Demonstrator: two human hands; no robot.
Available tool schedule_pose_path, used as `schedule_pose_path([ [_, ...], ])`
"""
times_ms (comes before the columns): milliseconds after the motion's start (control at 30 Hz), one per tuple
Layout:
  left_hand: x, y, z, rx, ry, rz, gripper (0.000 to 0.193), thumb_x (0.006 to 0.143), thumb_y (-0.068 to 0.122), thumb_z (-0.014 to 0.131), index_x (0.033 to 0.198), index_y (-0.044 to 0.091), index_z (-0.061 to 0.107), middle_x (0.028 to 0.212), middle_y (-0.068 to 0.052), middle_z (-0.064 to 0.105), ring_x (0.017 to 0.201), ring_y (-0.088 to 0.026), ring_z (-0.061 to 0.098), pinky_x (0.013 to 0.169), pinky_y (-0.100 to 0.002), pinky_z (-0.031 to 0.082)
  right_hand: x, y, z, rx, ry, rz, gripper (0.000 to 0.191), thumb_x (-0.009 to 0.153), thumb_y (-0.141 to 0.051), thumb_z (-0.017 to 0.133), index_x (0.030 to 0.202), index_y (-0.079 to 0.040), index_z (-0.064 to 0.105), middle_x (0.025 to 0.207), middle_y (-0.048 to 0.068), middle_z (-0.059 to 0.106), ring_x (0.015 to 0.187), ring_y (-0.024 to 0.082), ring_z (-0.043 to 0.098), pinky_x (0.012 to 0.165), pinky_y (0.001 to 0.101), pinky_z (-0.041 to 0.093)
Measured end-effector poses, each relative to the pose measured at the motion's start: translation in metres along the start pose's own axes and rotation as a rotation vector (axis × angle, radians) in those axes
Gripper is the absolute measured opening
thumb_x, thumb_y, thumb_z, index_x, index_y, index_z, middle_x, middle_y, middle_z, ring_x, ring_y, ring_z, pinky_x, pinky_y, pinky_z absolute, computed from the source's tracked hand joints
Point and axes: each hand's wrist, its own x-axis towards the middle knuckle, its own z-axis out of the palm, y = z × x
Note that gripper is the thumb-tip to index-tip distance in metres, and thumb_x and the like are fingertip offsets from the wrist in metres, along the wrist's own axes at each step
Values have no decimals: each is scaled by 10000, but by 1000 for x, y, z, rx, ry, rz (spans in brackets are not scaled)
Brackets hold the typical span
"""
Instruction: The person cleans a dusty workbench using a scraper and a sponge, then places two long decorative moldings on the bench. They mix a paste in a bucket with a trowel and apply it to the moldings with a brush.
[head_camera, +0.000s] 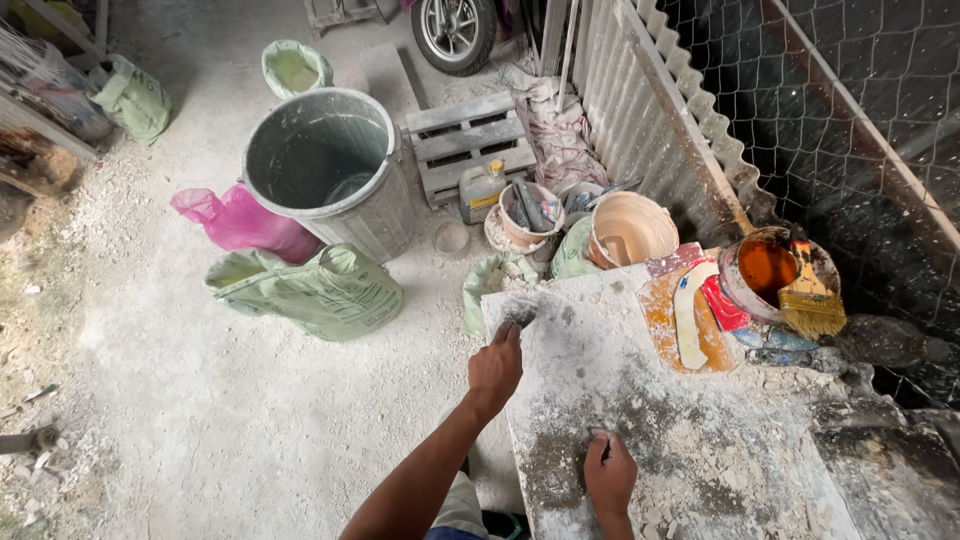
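My left hand (495, 366) reaches over the near-left corner of a powder-covered slab (700, 440). Its fingers are closed on a small brush (520, 312) whose dark bristles rest on the slab's corner. My right hand (608, 472) rests lower on the slab, fingers curled, on a bare dark patch among white crumbs; whether it holds something small I cannot tell.
A grey metal bin (335, 165) stands on the dusty floor, with a pink bag (240, 220) and green sacks (310, 290) beside it. Buckets (628, 228), an orange paint pot (770, 270) with a yellow brush (810, 300), and a wooden pallet (465, 140) crowd the far side by a corrugated sheet.
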Motion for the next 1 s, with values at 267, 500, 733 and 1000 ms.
schedule_pose_path([
  [267,-108,0,-11,4,-304,-84,534,1013,22,366,1546,46,345,1632,-178,315,495,-140,578,384,-267,535,-2,0,-2,-6,11,-17,272,979,-234,559,1034,-58,759,901,147,785,738,237,747,630,344,563],
  [500,-26,-3,-11,-88,-147,-128,438,1075,100,410,1509,44,417,1567,-164,438,711,-285,719,553,-375,611,-1,-5,-17,104,-109,92,292,1032,-244,531,1133,-76,747,785,96,732,636,174,650,565,339,509],
  [733,-34,-4,-9,-164,-239,96,523,969,212,587,1472,132,470,1494,-165,486,875,-418,716,721,-515,597,-37,42,-86,491,109,382,367,1082,-274,492,1256,10,645,584,4,473,493,54,362,439,268,288],
  [1000,63,-58,12,387,-525,639,488,1129,337,477,1596,226,394,920,-54,704,615,-174,657,492,-317,540,-87,99,-130,471,388,564,336,1085,-251,496,1151,15,689,633,-51,395,546,48,320,483,254,252],
])
